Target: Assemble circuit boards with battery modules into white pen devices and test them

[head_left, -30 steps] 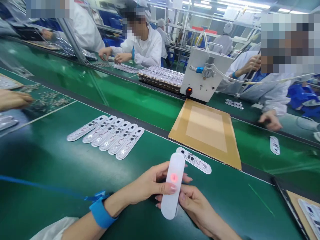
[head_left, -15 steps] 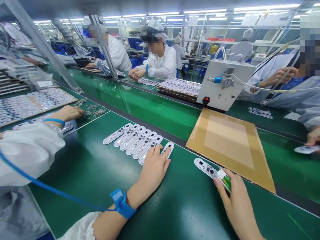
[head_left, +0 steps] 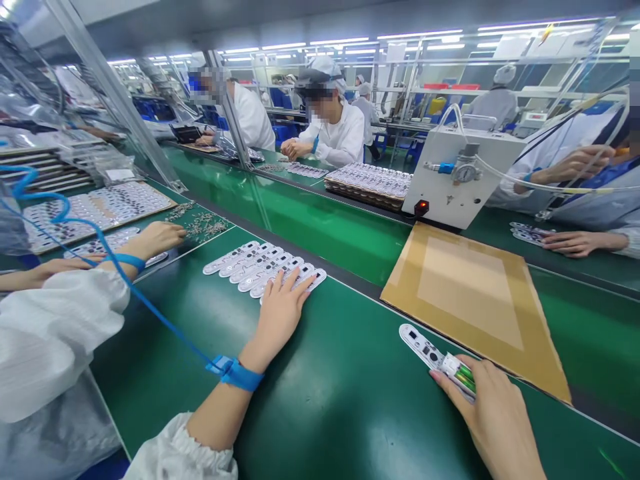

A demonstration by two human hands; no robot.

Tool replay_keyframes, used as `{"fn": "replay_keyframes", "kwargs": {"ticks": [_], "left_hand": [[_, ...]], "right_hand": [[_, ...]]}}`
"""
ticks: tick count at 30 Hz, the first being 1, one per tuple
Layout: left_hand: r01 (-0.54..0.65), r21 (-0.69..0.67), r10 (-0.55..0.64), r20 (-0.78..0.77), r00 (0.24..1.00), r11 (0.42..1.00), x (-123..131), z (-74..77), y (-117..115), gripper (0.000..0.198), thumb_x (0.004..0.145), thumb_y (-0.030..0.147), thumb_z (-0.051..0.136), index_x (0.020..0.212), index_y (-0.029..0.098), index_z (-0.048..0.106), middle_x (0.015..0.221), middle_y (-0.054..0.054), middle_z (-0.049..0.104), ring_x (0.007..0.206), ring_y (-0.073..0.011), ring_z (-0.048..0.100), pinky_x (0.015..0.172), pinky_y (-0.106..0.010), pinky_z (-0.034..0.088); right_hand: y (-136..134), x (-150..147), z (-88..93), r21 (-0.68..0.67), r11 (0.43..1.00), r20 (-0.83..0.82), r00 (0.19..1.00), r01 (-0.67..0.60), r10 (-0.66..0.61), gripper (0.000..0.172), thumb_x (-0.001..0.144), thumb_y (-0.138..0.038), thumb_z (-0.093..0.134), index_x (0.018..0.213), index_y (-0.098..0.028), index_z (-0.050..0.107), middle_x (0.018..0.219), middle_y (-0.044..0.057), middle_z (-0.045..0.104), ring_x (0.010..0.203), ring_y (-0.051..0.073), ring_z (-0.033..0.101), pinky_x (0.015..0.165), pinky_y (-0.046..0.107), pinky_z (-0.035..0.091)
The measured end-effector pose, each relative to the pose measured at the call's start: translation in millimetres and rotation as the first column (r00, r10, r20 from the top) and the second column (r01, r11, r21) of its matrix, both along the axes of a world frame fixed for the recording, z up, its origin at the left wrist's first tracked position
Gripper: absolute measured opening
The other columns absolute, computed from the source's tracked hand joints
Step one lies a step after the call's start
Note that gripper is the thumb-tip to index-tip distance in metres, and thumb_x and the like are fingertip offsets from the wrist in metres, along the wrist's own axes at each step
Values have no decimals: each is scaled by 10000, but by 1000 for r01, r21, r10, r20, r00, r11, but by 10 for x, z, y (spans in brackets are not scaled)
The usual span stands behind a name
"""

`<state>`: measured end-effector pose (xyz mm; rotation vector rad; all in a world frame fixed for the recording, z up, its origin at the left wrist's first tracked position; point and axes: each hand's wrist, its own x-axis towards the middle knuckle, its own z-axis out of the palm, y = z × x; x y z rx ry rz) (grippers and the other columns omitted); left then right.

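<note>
My left hand (head_left: 280, 310), with a blue wrist strap (head_left: 235, 372), lies with fingers stretched over the right end of a row of white circuit boards (head_left: 235, 259). These boards are long with rounded ends and lie side by side at a slant, close together. At the right, my right hand (head_left: 500, 413) pinches a white battery holder (head_left: 451, 365) with green batteries between thumb and fingers. The holder sits over the near end of a single circuit board (head_left: 417, 343); my fingers hide part of both.
A flat cardboard sheet (head_left: 545, 333) lies beyond my right hand. Behind it stands a white machine box (head_left: 443, 193) with a gauge. At left, a co-worker's hand (head_left: 163, 239) is near small metal parts (head_left: 207, 227). A blue cord (head_left: 160, 313) runs to my strap.
My left hand has moved left with the rightmost board, which now sits against the row. My right hand keeps its grip on the battery holder. The view has shifted slightly.
</note>
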<state>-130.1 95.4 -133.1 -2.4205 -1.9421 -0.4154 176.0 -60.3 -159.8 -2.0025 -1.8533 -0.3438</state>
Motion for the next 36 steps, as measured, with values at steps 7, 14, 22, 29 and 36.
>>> {"fn": "replay_keyframes", "kwargs": {"ticks": [7, 14, 22, 29, 36], "left_hand": [[-102, 72, 90, 152, 984, 992, -209, -29, 184, 390, 946, 181, 403, 1287, 180, 593, 1430, -168, 452, 1362, -441, 290, 1065, -658, 269], [367, -206, -36, 831, 556, 907, 559, 102, -358, 475, 860, 414, 589, 1274, 181, 573, 1071, -75, 672, 915, -204, 628, 895, -364, 504], [759, -396, 460, 876, 143, 517, 978, -8, -795, 481, 610, 341, 846, 1022, 165, 673, 1042, -55, 716, 1014, -248, 637, 976, -374, 462], [674, -406, 401, 899, 174, 617, 906, 75, -742, 400, 563, 273, 852, 918, 184, 694, 939, -23, 725, 906, -236, 657, 864, -362, 538], [633, -373, 292, 928, 233, 678, 919, 98, -789, 375, 542, 265, 853, 885, 195, 718, 966, -34, 722, 919, -257, 654, 889, -376, 530]], "right_hand": [[-20, -48, -78, -143, 988, -288, 953, 59, -99, 714, 807, -792, 344, 1009, -153, 591, 826, 112, 647, 743, 301, 609, 596, 384, 449], [-41, -309, 54, -175, 983, -665, 730, 50, -156, 541, 770, -720, 530, 966, -222, 607, 897, 65, 640, 807, 266, 585, 672, 362, 458], [-93, -431, 134, -174, 967, -833, 551, -187, -44, 409, 837, -499, 607, 1129, -232, 502, 1019, 48, 617, 903, 220, 575, 767, 323, 468], [-44, -367, 202, 9, 967, -805, 572, -255, 158, 240, 940, -399, 498, 1116, -251, 568, 1091, 63, 594, 1027, 222, 531, 887, 350, 430], [6, -359, 169, 30, 966, -743, 641, -258, 194, 321, 847, -531, 606, 1076, -318, 681, 1003, 42, 676, 974, 247, 576, 957, 451, 386]]}}
